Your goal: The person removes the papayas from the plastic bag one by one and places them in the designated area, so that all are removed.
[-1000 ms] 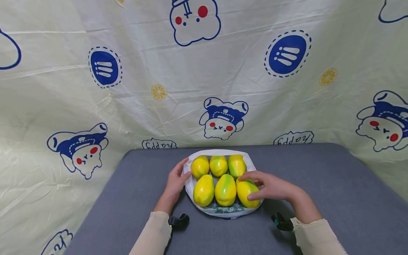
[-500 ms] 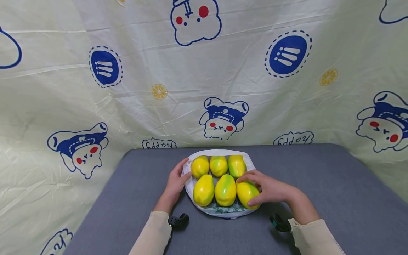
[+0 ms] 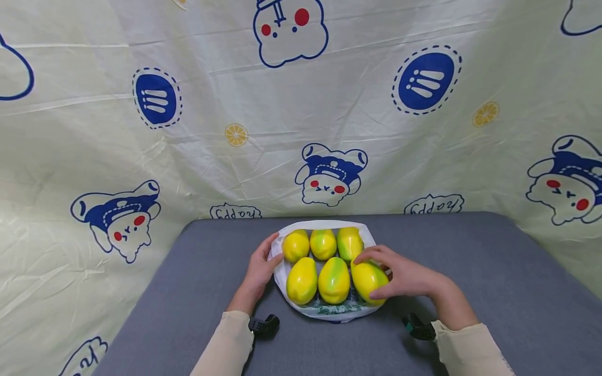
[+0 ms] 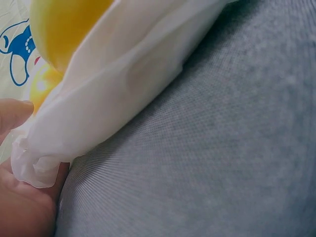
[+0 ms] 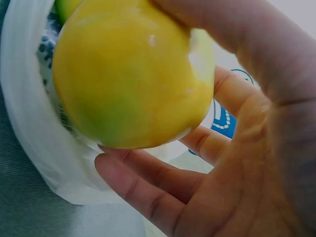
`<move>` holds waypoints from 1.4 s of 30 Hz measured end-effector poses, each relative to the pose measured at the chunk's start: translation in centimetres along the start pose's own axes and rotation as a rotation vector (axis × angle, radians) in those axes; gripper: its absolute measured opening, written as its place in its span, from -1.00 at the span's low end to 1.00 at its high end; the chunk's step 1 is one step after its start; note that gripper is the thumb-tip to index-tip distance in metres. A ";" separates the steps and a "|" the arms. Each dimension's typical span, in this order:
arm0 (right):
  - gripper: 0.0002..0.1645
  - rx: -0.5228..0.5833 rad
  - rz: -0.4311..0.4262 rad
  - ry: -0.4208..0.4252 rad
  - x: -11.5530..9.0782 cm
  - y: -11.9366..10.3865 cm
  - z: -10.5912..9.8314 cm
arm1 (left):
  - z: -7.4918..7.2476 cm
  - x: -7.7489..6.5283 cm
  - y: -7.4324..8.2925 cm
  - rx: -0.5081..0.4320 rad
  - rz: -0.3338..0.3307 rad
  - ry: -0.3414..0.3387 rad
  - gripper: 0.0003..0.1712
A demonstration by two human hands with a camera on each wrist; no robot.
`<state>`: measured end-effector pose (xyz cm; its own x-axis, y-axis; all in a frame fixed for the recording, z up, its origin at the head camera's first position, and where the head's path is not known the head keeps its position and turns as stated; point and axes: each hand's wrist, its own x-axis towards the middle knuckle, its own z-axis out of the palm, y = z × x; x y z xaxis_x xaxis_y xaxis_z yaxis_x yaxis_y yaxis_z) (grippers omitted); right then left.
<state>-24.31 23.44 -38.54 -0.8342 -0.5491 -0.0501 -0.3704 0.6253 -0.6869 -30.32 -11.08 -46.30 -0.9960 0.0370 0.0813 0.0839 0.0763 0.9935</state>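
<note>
Several glossy yellow-green papayas [image 3: 333, 281] lie in two rows in an open white plastic bag [image 3: 308, 310] with its rim folded down. My right hand [image 3: 406, 274] grips the near-right papaya [image 3: 368, 278], thumb on the near side and fingers around the far side. Up close in the right wrist view, that papaya [image 5: 131, 79] fills the space between thumb and fingers, raised over the bag's rim. At the bag's left edge my left hand [image 3: 259, 263] holds the rim. In the left wrist view crumpled plastic [image 4: 44, 163] sits between thumb and palm; most of the fingers are hidden.
The bag stands on a table with a grey cloth [image 3: 197, 292]. A pale printed curtain [image 3: 263, 177] hangs behind the table's far edge. Black bands [image 3: 264, 326] with small devices are on both wrists, close above the cloth.
My right hand has closed round the near-right papaya and shifted it slightly up and to the right in the head view. The left hand stays at the bag's rim.
</note>
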 end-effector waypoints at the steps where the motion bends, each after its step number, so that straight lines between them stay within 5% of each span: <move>1: -0.25 0.005 -0.006 0.010 -0.1 0.0 -0.1 | 0.0 0.0 0.0 -0.001 -0.002 0.000 -0.34; 27: -0.15 0.023 -0.031 0.359 -1.9 0.7 -2.9 | -0.1 0.0 0.2 -0.008 -0.024 -0.001 -0.37; 42: -0.15 0.133 0.033 0.456 -2.8 3.5 -3.7 | 0.0 -0.2 0.4 0.003 -0.038 0.015 -0.38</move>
<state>-24.80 29.25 -38.11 -0.9499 -0.2122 0.2295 -0.3100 0.5457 -0.7785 -30.10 -11.07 -45.91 -0.9988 0.0186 0.0445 0.0458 0.0806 0.9957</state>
